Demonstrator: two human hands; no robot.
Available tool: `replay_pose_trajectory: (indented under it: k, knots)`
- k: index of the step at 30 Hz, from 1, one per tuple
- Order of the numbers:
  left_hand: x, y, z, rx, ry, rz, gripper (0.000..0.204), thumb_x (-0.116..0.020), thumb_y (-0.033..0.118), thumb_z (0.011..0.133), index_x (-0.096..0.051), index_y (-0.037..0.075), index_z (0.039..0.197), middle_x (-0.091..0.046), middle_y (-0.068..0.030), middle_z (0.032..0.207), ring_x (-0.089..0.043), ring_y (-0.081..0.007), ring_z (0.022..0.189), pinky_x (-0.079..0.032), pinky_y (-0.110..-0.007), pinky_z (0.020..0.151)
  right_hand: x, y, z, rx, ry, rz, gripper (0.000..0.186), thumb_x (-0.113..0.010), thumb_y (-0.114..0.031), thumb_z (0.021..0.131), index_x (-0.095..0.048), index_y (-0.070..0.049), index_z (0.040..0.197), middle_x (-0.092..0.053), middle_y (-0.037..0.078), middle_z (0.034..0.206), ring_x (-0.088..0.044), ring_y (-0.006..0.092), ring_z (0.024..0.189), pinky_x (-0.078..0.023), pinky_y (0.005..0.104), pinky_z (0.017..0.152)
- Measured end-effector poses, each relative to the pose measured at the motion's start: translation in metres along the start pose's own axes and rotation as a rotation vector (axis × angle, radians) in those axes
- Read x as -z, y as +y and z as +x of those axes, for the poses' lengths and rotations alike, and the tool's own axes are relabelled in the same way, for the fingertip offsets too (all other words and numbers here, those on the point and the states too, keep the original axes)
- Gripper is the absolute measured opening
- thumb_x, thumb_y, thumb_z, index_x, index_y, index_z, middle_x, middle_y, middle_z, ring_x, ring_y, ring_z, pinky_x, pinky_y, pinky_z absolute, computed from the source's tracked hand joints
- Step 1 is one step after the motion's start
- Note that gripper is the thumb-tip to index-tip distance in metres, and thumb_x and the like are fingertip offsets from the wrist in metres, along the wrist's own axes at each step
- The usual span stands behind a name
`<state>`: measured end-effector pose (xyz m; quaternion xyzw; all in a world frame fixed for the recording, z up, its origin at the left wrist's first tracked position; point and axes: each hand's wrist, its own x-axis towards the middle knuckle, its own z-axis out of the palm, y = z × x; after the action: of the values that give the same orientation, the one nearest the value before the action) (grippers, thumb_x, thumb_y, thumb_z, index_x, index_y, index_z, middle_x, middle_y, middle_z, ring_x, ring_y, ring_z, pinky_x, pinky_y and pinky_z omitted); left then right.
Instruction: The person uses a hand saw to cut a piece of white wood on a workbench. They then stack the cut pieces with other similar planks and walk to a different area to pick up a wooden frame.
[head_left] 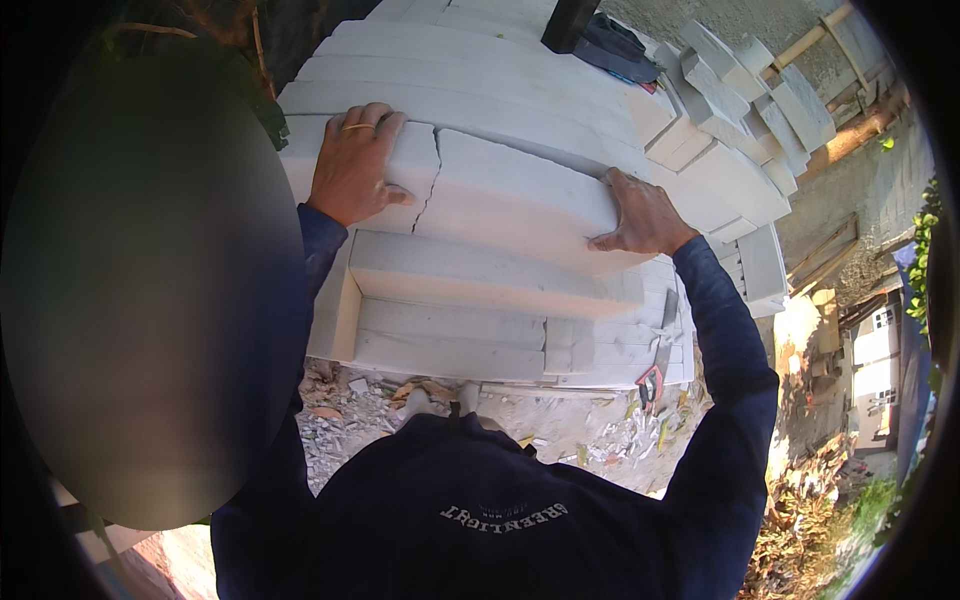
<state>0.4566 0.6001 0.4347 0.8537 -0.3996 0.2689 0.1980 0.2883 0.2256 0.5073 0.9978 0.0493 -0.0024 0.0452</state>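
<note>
A long white lightweight concrete block [520, 190] lies across the stack in front of me. A jagged crack [430, 180] runs through it from top to bottom, left of its middle. My left hand [355, 165] grips the shorter piece left of the crack, fingers over the far edge and thumb on the near face. My right hand [645, 215] clasps the right end, with its fingers at the far corner and its thumb on the near face. Another white block [490, 270] sits just nearer to me, below the cracked one.
A hand saw [655, 370] with a red and black handle leans at the stack's front right. More blocks [745, 90] are piled at the far right. A dark post [570, 25] stands behind, beside a dark cloth item [615, 48]. Rubble [350, 430] covers the ground near my feet.
</note>
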Motion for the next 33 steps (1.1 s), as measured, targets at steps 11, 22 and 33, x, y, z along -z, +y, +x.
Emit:
replay_pose_trajectory:
  k: [11,22,33]
  knots:
    - [-0.008,0.018,-0.014,-0.051,0.245,0.120,0.103,-0.089,0.053,0.068,-0.047,0.008,0.151,-0.052,-0.0158,0.139,-0.043,-0.0363,0.133,-0.032,-0.050,0.112,0.007,0.015,-0.116,-0.226,0.103,0.172,0.079,-0.096,-0.041,0.055,-0.061,-0.001,0.113,-0.069,0.023,0.104,-0.069,0.0408,0.097,-0.054,0.0456,0.089]
    - [-0.022,0.133,-0.086,0.206,0.447,0.034,0.073,-0.088,0.032,0.082,-0.056,0.008,0.143,-0.057,-0.0175,0.131,-0.044,-0.0339,0.128,-0.033,-0.048,0.106,0.002,0.134,-0.313,-0.557,0.177,0.184,0.079,-0.097,-0.036,0.051,-0.064,-0.002,0.114,-0.072,0.021,0.102,-0.071,0.0381,0.095,-0.055,0.0443,0.086]
    - [-0.124,0.405,-0.079,0.370,0.390,-0.129,0.041,-0.084,0.017,0.087,-0.067,0.000,0.120,-0.067,-0.0163,0.115,-0.058,-0.0324,0.113,-0.046,-0.045,0.097,-0.111,0.289,-0.417,-0.682,0.091,0.116,0.074,-0.095,-0.036,0.059,-0.059,0.003,0.111,-0.069,0.023,0.103,-0.068,0.0405,0.099,-0.053,0.0494,0.087]
